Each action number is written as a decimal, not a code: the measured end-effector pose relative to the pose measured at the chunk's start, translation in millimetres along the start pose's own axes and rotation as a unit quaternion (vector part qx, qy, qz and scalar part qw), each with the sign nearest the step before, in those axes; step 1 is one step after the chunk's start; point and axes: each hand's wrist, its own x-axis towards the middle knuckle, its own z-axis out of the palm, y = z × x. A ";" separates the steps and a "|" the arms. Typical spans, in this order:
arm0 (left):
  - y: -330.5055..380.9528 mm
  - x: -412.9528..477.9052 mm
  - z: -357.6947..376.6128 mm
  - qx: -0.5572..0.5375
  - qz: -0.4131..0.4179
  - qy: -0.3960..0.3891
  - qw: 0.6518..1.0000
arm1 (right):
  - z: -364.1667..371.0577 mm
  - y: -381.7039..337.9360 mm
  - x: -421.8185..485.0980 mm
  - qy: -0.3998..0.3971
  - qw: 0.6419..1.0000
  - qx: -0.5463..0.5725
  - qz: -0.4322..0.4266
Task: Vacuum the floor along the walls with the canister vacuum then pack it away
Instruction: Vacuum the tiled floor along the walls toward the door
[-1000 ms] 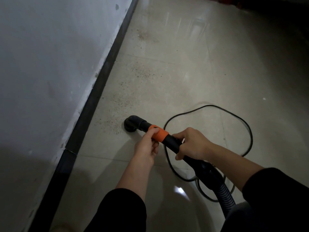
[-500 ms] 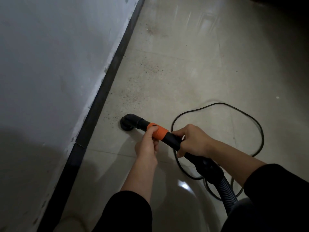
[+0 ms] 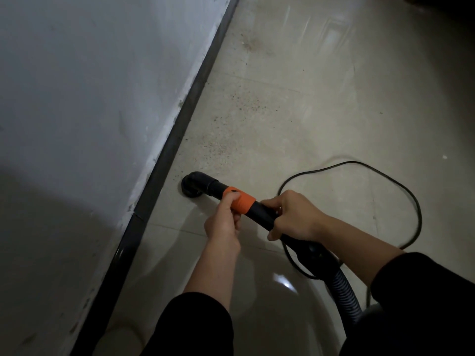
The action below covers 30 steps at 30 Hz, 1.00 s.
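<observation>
Vacuum wand [image 3: 259, 210] held low over the tiled floor [image 3: 334, 119]. Its nozzle [image 3: 191, 186] is set on the tile just beside the black skirting [image 3: 180, 124] at the foot of the wall [image 3: 90, 98]. The orange collar [image 3: 244, 202] is pinched by the left hand [image 3: 223, 223], thumb on top and fingers curled beneath. The wand just behind the collar is clasped by the right hand [image 3: 293, 217], fingers wrapped round it. A ribbed hose [image 3: 344, 294] is led from the handle toward the lower right, where a grey body [image 3: 370, 313] is partly hidden by a dark sleeve [image 3: 424, 304]; whether it is the canister cannot be told. A black cord [image 3: 413, 201] is laid in a loop on the floor at right. Dark grit [image 3: 244, 104] is scattered on the tiles ahead of the nozzle, along the skirting.
</observation>
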 end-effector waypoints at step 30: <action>28.3 26.0 -28.0 -0.005 0.015 -0.027 1.000 | 32.1 -33.2 26.3 0.066 0.993 -0.065 -0.069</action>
